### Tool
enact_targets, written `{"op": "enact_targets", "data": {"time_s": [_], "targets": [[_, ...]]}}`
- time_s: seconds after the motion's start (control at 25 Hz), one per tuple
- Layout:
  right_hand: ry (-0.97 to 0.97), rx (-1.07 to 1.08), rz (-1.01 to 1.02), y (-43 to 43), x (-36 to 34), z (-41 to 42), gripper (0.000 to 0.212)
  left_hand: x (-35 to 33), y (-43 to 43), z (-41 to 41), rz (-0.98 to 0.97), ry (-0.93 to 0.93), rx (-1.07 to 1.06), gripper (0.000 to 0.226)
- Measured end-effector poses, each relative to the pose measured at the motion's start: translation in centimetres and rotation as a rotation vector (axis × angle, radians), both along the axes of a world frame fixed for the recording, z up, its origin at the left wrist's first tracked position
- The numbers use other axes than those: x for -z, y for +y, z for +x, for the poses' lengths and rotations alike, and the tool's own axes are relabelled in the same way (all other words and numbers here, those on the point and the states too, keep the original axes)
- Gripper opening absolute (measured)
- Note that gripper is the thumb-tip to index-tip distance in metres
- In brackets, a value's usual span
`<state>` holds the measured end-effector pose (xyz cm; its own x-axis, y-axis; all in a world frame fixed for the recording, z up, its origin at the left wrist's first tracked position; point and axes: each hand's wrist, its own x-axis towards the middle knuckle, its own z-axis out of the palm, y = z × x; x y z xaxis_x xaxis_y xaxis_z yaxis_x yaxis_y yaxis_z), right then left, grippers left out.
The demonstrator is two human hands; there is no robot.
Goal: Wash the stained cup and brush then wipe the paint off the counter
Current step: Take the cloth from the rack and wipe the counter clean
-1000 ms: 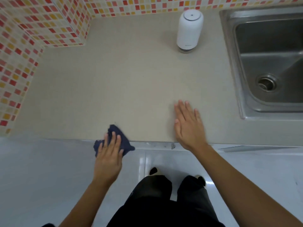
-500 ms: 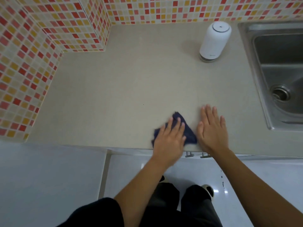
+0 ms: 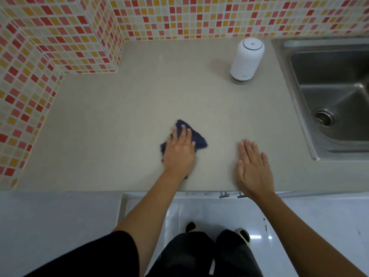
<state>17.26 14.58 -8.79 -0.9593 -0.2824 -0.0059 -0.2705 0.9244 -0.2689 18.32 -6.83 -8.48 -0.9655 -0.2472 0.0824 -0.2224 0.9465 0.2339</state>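
Straight-fingered left hand presses the blue cloth; right hand at three o'clock lies flat on the desk. Ungripped, the cloth may bunch

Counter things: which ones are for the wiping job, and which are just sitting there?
For the job: dark blue cloth, left hand pressing it, counter under it.
Just sitting there: white canister, sink (unused right now), right hand resting flat.
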Motion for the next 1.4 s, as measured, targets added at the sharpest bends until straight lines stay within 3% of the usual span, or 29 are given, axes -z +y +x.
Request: {"op": "enact_targets", "data": {"time_s": [0.08,0.16,0.28,0.36,0.44,0.56,0.64,0.72,0.84,0.92,1.0,1.16,1.24,1.32,1.4], "targets": [[-0.010,0.026,-0.008,0.6,0.1,0.1,0.067,0.0,4.3,3.3,-0.067,-0.016,0.263,0.050],[-0.021,0.053,-0.026,1.5,0.0,-0.5,0.067,-0.6,3.6,8.0,-0.024,-0.124,0.350,0.051],[-0.013,0.047,-0.021,3.0,0.1,-2.1,0.068,-0.3,-4.0,9.0,-0.083,-0.055,0.127,0.054],[-0.010,0.048,-0.025,3.7,0.0,-2.6,0.068,-0.2,-7.8,4.9,-0.071,-0.076,-0.119,0.054],[-0.014,0.047,-0.034,4.1,0.0,-2.6,0.068,-0.2,-6.3,-1.1,0.007,-0.065,-0.227,0.057],[-0.008,0.066,-0.021,5.8,-0.7,-4.4,0.068,0.7,4.8,-5.8,-0.028,0.051,0.066,0.057],[-0.002,0.118,0.018,8.4,-1.1,-6.1,0.069,0.9,12.0,-2.3,-0.077,0.061,0.352,0.050],[0.005,0.177,0.079,12.0,-1.2,-7.6,0.069,0.2,12.9,3.4,-0.016,-0.060,0.472,0.047],[-0.046,0.165,0.152,15.2,-0.9,-9.3,0.067,0.1,5.8,6.1,-0.064,-0.026,0.268,0.050],[-0.059,0.149,0.152,15.5,-0.7,-10.1,0.065,-0.1,3.0,2.5,-0.069,-0.017,0.015,0.052],[-0.051,0.139,0.143,15.5,-0.7,-10.6,0.064,-0.2,5.8,-2.2,-0.048,-0.028,-0.123,0.053],[-0.056,0.131,0.146,15.6,-0.5,-10.4,0.065,0.2,16.9,-1.3,-0.048,-0.006,0.333,0.047],[-0.054,0.126,0.145,15.6,-0.4,-10.3,0.067,0.1,16.8,2.4,-0.013,-0.072,0.493,0.045],[-0.044,0.118,0.130,15.5,-0.4,-10.3,0.067,-0.3,12.6,3.6,0.006,-0.065,0.436,0.046],[-0.025,0.117,0.123,15.5,-0.4,-10.1,0.066,-0.1,7.7,1.1,-0.025,0.005,0.201,0.047]]}}
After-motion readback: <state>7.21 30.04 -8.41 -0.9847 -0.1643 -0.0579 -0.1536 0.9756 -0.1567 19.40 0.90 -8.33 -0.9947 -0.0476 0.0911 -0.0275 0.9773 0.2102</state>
